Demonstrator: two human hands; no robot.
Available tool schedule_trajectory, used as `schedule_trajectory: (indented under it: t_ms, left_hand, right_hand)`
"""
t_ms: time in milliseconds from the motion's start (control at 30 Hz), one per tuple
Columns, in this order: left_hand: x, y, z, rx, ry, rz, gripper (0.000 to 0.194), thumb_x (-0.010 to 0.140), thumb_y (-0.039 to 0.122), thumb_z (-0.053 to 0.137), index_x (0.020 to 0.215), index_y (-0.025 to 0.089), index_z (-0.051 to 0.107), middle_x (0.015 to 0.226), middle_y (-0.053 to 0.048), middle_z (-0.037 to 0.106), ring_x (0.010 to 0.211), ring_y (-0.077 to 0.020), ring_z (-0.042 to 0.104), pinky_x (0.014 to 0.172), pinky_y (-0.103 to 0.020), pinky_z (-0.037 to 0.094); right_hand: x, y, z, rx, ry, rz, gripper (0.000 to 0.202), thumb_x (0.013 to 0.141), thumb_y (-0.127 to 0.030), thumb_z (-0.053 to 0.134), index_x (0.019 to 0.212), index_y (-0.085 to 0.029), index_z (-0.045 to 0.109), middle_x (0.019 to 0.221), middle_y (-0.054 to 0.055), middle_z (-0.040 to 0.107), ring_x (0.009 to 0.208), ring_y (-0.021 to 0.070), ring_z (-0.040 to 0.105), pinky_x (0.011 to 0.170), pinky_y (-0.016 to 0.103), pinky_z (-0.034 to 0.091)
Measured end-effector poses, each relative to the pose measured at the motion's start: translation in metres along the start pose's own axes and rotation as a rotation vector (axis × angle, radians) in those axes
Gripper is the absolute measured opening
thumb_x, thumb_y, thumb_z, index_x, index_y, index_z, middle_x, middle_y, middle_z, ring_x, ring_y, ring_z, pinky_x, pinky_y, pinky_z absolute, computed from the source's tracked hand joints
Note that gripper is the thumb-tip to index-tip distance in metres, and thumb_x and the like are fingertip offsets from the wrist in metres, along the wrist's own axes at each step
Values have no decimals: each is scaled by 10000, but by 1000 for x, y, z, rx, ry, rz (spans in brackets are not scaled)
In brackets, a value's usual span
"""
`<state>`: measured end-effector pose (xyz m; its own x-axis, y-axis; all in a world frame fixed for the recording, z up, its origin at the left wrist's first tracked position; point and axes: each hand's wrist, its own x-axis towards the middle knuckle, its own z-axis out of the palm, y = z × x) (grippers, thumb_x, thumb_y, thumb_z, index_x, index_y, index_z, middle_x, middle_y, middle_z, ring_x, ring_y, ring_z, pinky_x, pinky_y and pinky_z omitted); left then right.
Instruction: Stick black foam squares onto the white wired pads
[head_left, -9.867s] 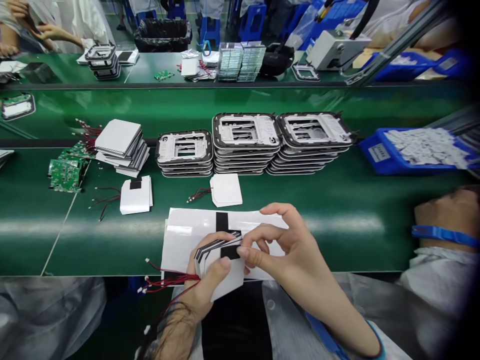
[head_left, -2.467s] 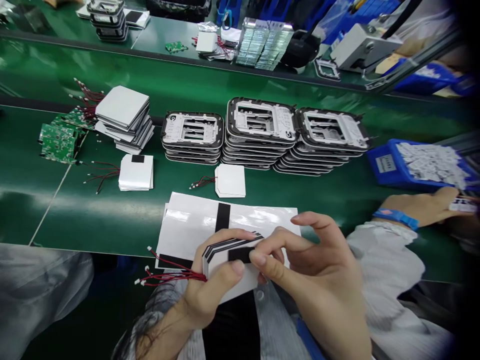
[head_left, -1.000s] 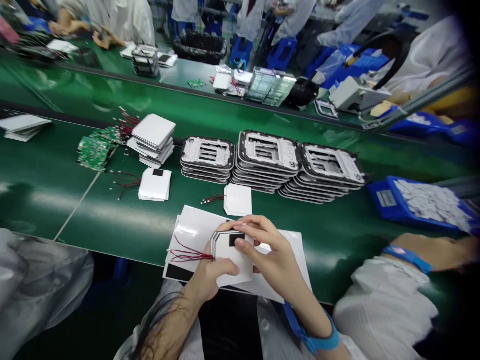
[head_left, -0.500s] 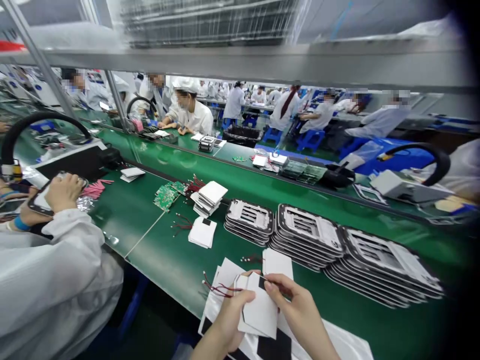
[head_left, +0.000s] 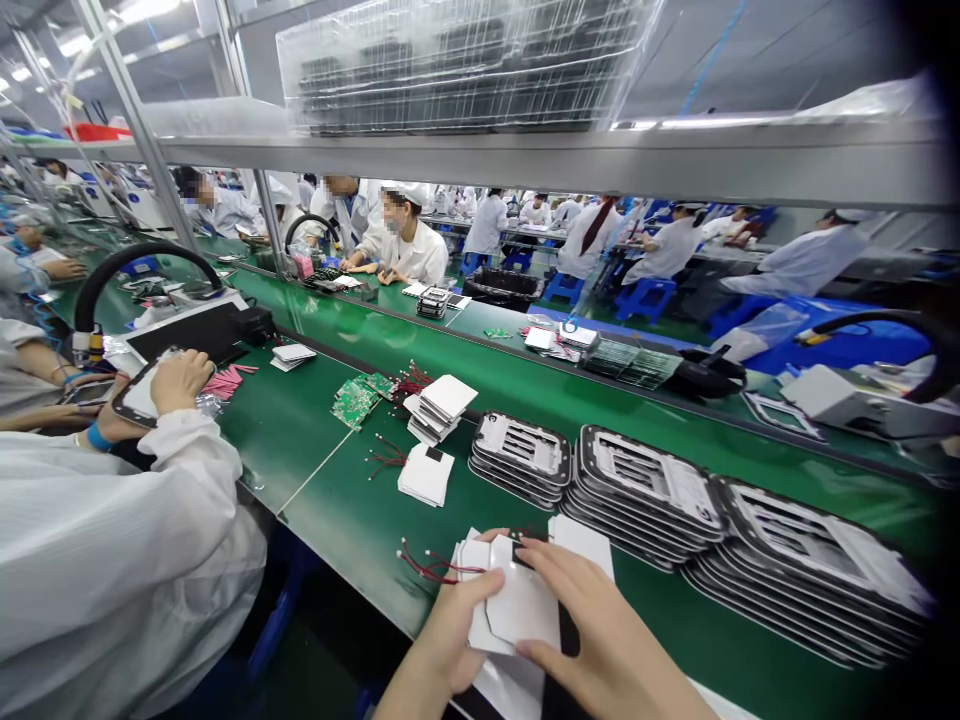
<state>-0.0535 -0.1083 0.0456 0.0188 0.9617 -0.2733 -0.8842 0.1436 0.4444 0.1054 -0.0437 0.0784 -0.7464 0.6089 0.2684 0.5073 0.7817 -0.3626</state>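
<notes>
My left hand (head_left: 457,625) grips a small stack of white flat batteries (head_left: 480,560) from the left, thumb on top. Red and black leads (head_left: 424,565) with white plugs stick out to the left of the stack. My right hand (head_left: 592,620) spans the top white battery (head_left: 525,600), fingertips by its black patch at the far edge and thumb at the near edge. White sheets with black areas lie below my hands, partly covered by them. Just beyond my right hand is another white battery pile (head_left: 589,545).
Stacks of black-rimmed frames (head_left: 521,450) stand to the right. More white batteries (head_left: 426,472) and green circuit boards (head_left: 356,400) lie beyond my left hand. At left, a co-worker's hand (head_left: 180,380) rests on a framed panel. A metal shelf (head_left: 480,165) crosses above.
My right hand has shifted from pinching the batteries' far corner to spanning the top one, thumb now at its near edge. The head view has tilted up and turned left.
</notes>
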Motion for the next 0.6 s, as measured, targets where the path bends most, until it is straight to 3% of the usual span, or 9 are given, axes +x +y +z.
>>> schedule_trajectory:
  t_ms: [167,333,467,600]
  left_hand:
    - [-8,13,6,-48,-8,-69,656,721,120,631,1363,176,505,1102,-75,702,1077,-248,621,948,-313,427]
    - [-10,23,15,-102,70,-223,604,751,88,548,1350,140,495,949,-69,712,972,-233,651,894,-315,462]
    - [-8,23,20,-98,104,-276,560,772,85,528,1329,121,499,845,-63,698,902,-235,665,856,-329,485]
    - [-5,18,21,-74,103,-274,534,793,80,549,1323,121,496,883,-73,697,877,-227,670,841,-331,502]
  right_hand:
    - [9,-13,-15,73,-137,-17,665,715,-299,752,1317,-196,490,1319,164,589,1199,355,551,977,529,477]
    - [17,-15,-26,284,-295,168,757,693,-320,763,1357,-209,414,1413,141,499,1273,331,481,1053,526,409]
    - [18,-8,-25,439,-315,302,745,656,-319,793,1313,-228,453,1399,107,498,1247,311,491,1074,508,384]
    - [18,0,-22,606,-285,311,676,641,-278,812,1238,-257,495,1324,57,539,1170,266,528,1046,452,410]
